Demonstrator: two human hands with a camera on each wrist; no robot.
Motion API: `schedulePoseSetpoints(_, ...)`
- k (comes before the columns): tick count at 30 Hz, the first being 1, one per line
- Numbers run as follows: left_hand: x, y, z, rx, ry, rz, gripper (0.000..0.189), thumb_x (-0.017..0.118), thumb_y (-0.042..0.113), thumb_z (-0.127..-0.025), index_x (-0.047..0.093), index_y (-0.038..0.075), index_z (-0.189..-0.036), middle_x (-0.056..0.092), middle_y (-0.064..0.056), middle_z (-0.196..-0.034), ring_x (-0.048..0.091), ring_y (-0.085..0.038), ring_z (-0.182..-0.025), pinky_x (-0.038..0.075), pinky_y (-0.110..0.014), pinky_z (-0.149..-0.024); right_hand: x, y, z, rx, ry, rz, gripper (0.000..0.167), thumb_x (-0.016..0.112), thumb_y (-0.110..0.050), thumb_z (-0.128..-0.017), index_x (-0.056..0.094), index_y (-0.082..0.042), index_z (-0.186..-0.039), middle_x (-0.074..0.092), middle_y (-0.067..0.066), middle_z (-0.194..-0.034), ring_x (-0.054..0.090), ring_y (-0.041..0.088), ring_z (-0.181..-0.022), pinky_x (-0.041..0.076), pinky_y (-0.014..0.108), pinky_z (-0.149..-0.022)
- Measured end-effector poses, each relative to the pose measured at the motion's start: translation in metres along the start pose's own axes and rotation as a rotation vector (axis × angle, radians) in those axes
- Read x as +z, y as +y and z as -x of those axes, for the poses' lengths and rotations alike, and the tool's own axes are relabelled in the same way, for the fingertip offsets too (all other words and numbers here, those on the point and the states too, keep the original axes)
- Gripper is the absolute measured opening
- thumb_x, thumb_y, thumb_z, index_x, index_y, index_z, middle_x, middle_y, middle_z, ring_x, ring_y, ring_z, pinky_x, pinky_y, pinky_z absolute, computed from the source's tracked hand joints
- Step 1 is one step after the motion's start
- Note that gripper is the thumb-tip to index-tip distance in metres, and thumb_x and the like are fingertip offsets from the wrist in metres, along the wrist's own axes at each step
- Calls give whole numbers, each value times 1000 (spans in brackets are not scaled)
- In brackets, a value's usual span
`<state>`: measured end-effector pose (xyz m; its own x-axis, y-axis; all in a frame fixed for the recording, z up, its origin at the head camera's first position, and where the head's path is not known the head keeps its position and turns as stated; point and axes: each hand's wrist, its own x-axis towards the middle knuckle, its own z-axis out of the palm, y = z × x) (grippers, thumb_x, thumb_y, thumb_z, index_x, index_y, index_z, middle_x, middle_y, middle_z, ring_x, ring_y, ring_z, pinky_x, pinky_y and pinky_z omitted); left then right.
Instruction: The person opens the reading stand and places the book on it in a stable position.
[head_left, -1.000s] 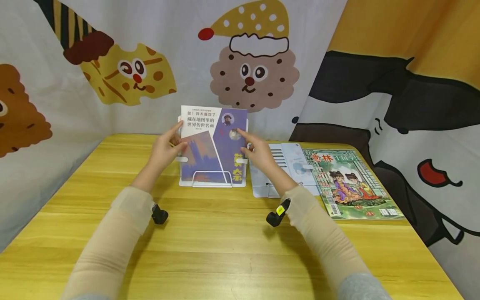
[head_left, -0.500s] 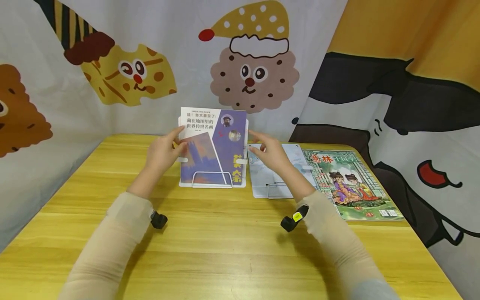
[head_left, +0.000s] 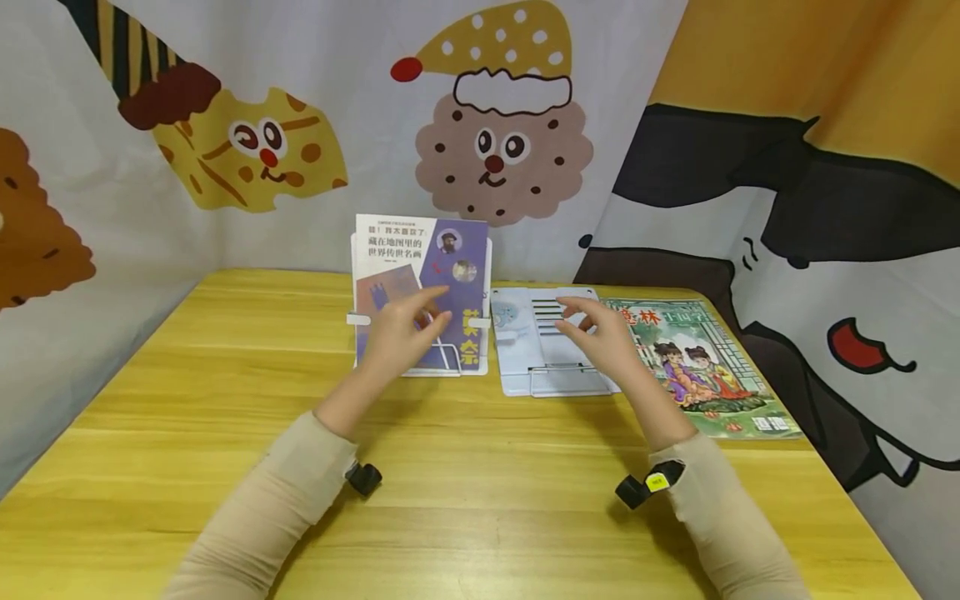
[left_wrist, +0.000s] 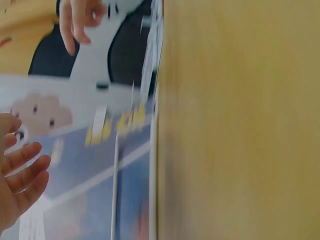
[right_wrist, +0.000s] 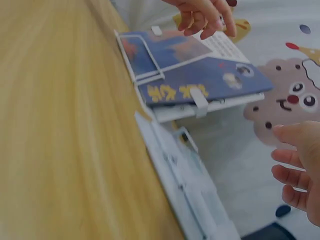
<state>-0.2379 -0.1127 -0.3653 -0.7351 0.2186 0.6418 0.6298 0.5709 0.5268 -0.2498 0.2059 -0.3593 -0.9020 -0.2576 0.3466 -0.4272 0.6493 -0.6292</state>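
A purple and white book [head_left: 468, 292] leans upright on a white book stand [head_left: 483, 362], whose side clips and wire ledge lie over its cover. In front of the book hovers my left hand [head_left: 397, 337], fingers loosely bent and holding nothing. My right hand [head_left: 606, 337] hangs over a second, pale blue book stand [head_left: 513, 354] that lies low on the table, with slots and a wire ledge. Nothing is between its fingers. In the right wrist view, this second stand [right_wrist: 180, 175] sits beside the stand with the book [right_wrist: 200, 75].
To the right lies a green illustrated magazine [head_left: 712, 367], partly covered by my right hand and forearm. The wooden table [head_left: 480, 500] reaches back to a curtain [head_left: 300, 50] printed with cartoon biscuits.
Both hands have come away from the book on its stand. My left hand moved right and nearer across its front; my right hand moved right, over the second stand.
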Motion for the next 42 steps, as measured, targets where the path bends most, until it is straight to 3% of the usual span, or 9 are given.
schedulePoseSetpoints(7, 40, 28, 3, -54, -104, 168, 33, 69, 12, -88, 65, 5, -120, 68, 0, -80, 58, -10, -58, 49, -24, -50, -13, 26, 22, 50, -6, 29, 37, 65, -24, -93, 62, -13, -129, 65, 7, -103, 56, 21, -71, 45, 35, -54)
schedulePoseSetpoints(11, 63, 39, 4, -114, -196, 183, 33, 69, 15, -88, 66, 9, -121, 69, 1, -82, 55, -9, -55, 46, -24, -49, -18, 42, 32, 86, -18, 31, 37, 67, -23, -92, 63, -11, -127, 66, 7, -100, 54, 21, -65, 42, 32, -50)
schedulePoseSetpoints(16, 89, 46, 6, -200, -319, 197, 34, 68, 16, -88, 65, 7, -121, 70, -2, -86, 55, -8, -52, 46, -23, -49, -22, 59, 42, 123, -46, 40, 37, 68, -20, -91, 63, -7, -125, 66, 8, -98, 50, 19, -58, 39, 29, -45)
schedulePoseSetpoints(21, 109, 47, 10, -304, -364, 254, 34, 69, 12, -87, 66, 3, -119, 70, -7, -88, 57, -10, -51, 48, -25, -47, -25, 71, 52, 132, -113, 53, 36, 68, -17, -90, 64, -4, -124, 66, 10, -97, 50, 16, -57, 40, 29, -47)
schedulePoseSetpoints(24, 118, 47, 15, -325, -387, 247, 33, 70, 11, -85, 67, 4, -117, 70, -6, -88, 60, -11, -58, 49, -25, -54, -26, 76, 58, 140, -151, 61, 35, 69, -16, -89, 64, -3, -121, 66, 11, -95, 51, 16, -56, 42, 29, -46)
schedulePoseSetpoints(30, 131, 47, 20, -296, -373, 201, 33, 73, 5, -80, 69, 1, -112, 69, -6, -86, 64, -18, -81, 51, -27, -77, -19, 85, 63, 121, -165, 63, 32, 70, -10, -88, 65, -3, -119, 67, 8, -92, 51, 15, -58, 43, 28, -49)
schedulePoseSetpoints(35, 136, 49, 20, -301, -395, 157, 34, 73, 0, -78, 70, 0, -112, 68, -6, -85, 62, -17, -79, 50, -26, -75, -12, 85, 62, 100, -141, 71, 29, 70, -3, -86, 68, -2, -115, 67, 8, -88, 56, 16, -63, 45, 29, -55)
schedulePoseSetpoints(42, 140, 47, 17, -292, -395, 83, 35, 72, -3, -75, 72, 2, -110, 69, -3, -83, 61, -14, -77, 49, -22, -70, -7, 83, 62, 133, -136, 58, 29, 68, 0, -86, 68, -1, -116, 66, 7, -85, 52, 18, -62, 43, 29, -54)
